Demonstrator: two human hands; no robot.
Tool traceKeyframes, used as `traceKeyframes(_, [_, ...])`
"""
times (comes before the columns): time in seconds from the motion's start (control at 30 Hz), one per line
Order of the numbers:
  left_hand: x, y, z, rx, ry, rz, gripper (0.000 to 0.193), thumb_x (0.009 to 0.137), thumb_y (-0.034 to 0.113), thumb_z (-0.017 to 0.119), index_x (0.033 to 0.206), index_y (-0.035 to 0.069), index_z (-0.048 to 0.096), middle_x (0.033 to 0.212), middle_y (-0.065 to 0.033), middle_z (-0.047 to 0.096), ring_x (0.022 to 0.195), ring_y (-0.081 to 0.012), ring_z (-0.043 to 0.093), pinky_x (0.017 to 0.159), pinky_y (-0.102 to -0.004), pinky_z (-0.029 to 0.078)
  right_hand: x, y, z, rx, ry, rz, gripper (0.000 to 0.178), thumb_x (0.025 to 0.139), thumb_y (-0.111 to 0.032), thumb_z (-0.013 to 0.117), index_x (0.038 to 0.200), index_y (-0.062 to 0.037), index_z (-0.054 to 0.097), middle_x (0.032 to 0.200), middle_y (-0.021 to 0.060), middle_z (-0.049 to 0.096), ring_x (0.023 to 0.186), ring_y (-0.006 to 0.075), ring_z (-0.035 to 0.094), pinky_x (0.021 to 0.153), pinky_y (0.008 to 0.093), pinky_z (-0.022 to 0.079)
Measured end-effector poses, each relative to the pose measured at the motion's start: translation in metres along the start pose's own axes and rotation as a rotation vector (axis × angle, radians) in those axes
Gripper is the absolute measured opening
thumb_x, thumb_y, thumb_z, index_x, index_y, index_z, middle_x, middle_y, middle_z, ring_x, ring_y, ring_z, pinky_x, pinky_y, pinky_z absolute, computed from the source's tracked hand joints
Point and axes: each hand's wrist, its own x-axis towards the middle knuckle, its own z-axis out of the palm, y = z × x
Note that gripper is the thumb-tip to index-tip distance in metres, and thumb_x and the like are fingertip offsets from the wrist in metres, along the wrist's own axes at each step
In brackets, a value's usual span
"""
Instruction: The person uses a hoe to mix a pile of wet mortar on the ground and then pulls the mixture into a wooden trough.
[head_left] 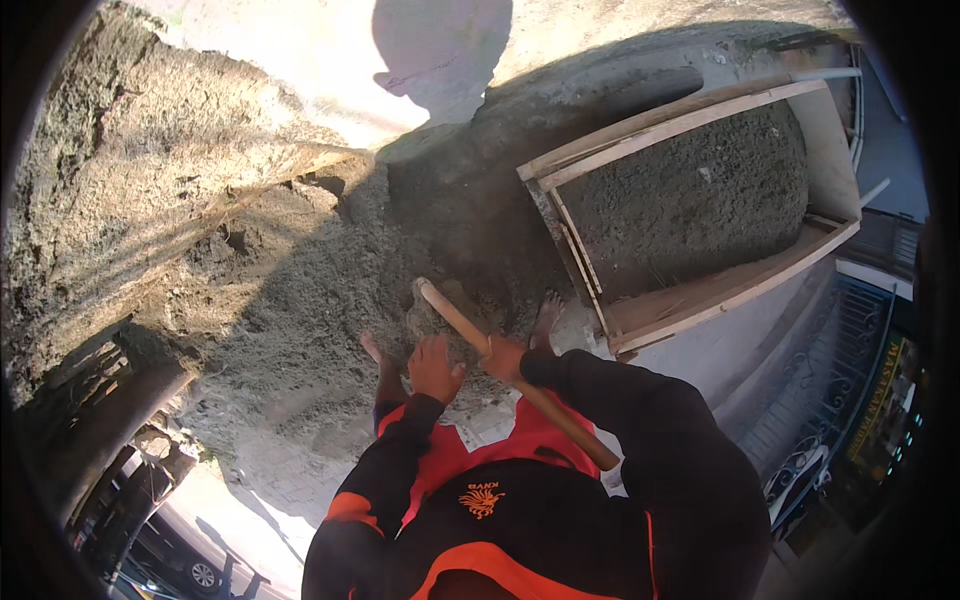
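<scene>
My right hand (pixel 503 359) is wrapped around a long wooden handle (pixel 560 422). The handle slants from the wet grey mix on the ground, between my feet, back under my right forearm. At its far end, what looks like a tool head (pixel 428 318) is half lost in the mix, so its kind cannot be made out. Left of the handle and apart from it is my left hand (pixel 436 370), its fingers loosely bent, the thumb held away from them and nothing visible in its grasp. The grey mortar-like mix (pixel 330 320) spreads around my bare feet.
On the right stands a wooden-framed box (pixel 690 290) with a dark grey heap (pixel 690 190) inside. A sandy mound (pixel 170 140) rises at the far left. A blue metal gate (pixel 825 360) stands beyond the box; a parked car (pixel 180 555) shows at the lower left.
</scene>
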Motion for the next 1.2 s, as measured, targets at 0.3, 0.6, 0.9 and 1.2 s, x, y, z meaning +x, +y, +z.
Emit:
traceKeyframes(0.3, [0.132, 0.283, -0.058, 0.203, 0.096, 0.753, 0.054, 0.071, 0.023, 0.080, 0.118, 0.008, 0.058, 0.107, -0.0103, 0.060, 0.109, -0.0326, 0.054, 0.102, -0.0536, 0.032, -0.296, 0.095, -0.348, -0.352, 0.055, -0.234, 0.040, 0.079, -0.028, 0.066, 0.110, -0.0053, 0.055, 0.088, 0.0199, 0.066, 0.087, 0.0393, 0.065, 0.075, 0.0496, 0.049])
traceKeyframes(0.6, [0.174, 0.673, -0.016, -0.040, 0.204, 1.251, 0.033, 0.073, 0.023, 0.076, 0.095, 0.009, 0.054, 0.087, -0.0092, 0.056, 0.084, -0.0293, 0.058, 0.075, -0.0423, 0.037, -0.552, 0.260, -0.538, -1.167, 1.083, 0.153, 0.018, 0.072, -0.012, 0.069, 0.086, -0.0147, 0.060, 0.077, 0.0044, 0.063, 0.084, 0.0261, 0.063, 0.076, 0.0406, 0.044])
traceKeyframes(0.9, [0.094, 0.497, -0.056, 0.065, -0.096, 1.174, 0.034, 0.065, 0.027, 0.079, 0.087, 0.012, 0.058, 0.081, -0.0057, 0.053, 0.078, -0.0251, 0.056, 0.071, -0.0396, 0.036, -0.490, 0.208, -0.384, -0.571, 0.421, 0.164, 0.020, 0.070, -0.029, 0.072, 0.081, -0.0126, 0.067, 0.073, 0.0103, 0.067, 0.079, 0.0339, 0.067, 0.072, 0.0459, 0.052])
traceKeyframes(1.2, [0.032, 0.157, -0.004, 0.130, -0.132, 0.669, 0.045, 0.069, 0.023, 0.075, 0.109, 0.009, 0.061, 0.106, -0.0111, 0.064, 0.097, -0.0319, 0.062, 0.090, -0.0451, 0.042, -0.246, 0.136, -0.098, 0.397, -0.043, 0.002, 0.044, 0.083, -0.039, 0.074, 0.101, -0.0002, 0.062, 0.076, 0.0122, 0.063, 0.075, 0.0222, 0.062, 0.071, 0.0372, 0.047])
